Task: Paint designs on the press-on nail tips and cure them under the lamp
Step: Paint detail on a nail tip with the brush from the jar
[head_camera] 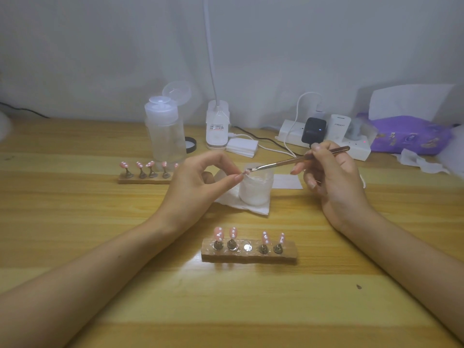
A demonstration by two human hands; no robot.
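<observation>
painting is in hand: just above the jar (pixel 256 189) the left hand (pixel 198 182) pinches a pink nail tip (pixel 245 172), the right hand (pixel 329 177) grips the brush (pixel 296 160) touching it; next likely a steady stroke, then reseating in the holder (pixel 248 256) nearer than the jar

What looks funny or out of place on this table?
The near wooden holder has one bare spot mid-row, between four mounted tips. Likely no fault: the left hand pinches a pink tip while the right hand holds a brush to it.

The left hand (pixel 195 187) hides one end of the far holder (pixel 144 180).
</observation>
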